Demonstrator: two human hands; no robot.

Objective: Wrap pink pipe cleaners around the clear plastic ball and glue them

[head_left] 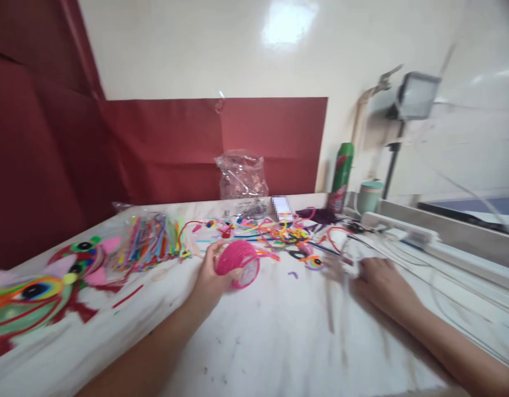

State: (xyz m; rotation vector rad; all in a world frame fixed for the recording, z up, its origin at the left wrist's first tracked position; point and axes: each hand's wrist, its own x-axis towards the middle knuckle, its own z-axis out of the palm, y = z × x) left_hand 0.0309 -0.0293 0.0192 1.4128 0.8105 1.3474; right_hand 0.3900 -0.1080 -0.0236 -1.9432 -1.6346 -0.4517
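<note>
My left hand [215,273] is wrapped around a round, cup-like piece [240,262] covered in bright pink coils, with a clear plastic end facing right. That piece is tilted above the white table [254,336]. On the right, my right hand [380,278] is low over the table beside a blurred whitish object [351,263]. Its fingers are smeared by motion, and whether they grip that object cannot be made out. Between the hands lie a small eye-shaped craft piece [315,262] and a short purple strip [293,274].
Colourful pipe cleaners [151,240] lie bagged at left, near finished-looking animal crafts [27,300]. Loose coloured strands [293,236] spread along the back. A clear bag [243,176], phone [282,208], green spray can [342,173], mint-green container [369,197] and white power strip [403,229] stand or lie behind.
</note>
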